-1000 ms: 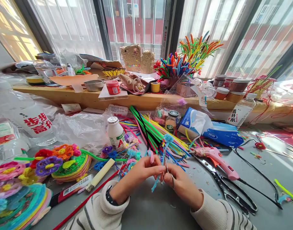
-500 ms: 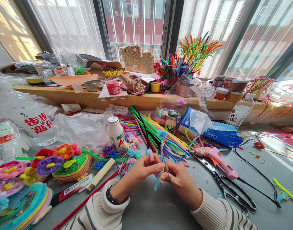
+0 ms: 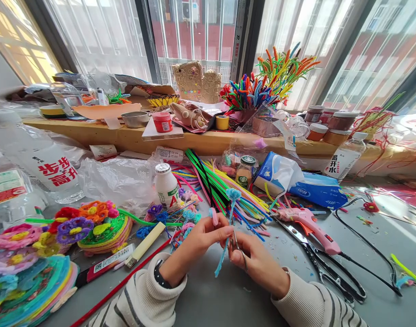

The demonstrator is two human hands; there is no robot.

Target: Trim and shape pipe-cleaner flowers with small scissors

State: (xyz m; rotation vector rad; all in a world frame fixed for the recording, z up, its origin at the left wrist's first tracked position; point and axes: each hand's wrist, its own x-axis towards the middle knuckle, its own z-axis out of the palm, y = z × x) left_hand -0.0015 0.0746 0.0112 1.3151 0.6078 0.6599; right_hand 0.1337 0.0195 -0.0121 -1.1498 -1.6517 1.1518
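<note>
Left hand point(image 3: 206, 238): narrow grip, pinching the stem point(image 3: 222, 261) of the blue flower point(image 3: 233, 194) above the worktop point(image 3: 211, 295).
Right hand point(image 3: 258, 261): grip closed round small scissors point(image 3: 241, 251).
Blue flower: stem between both hands, head above them.
Glue gun point(image 3: 310, 222): to the right, near large scissors point(image 3: 310, 252).

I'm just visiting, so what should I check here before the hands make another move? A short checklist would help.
1. Light-blue fuzzy flower held by its stem in the left hand: ok.
2. Small scissors in the right hand: ok.
3. Small scissors' blades clear of the left fingers: cannot tell; they are too close together and partly hidden.
4. Large black-handled scissors apart from both hands: ok, lying on the table to the right.
5. Pink glue gun switched off and cool: cannot tell.
6. Table free of scraps: not ok, small bits are scattered about.
</note>
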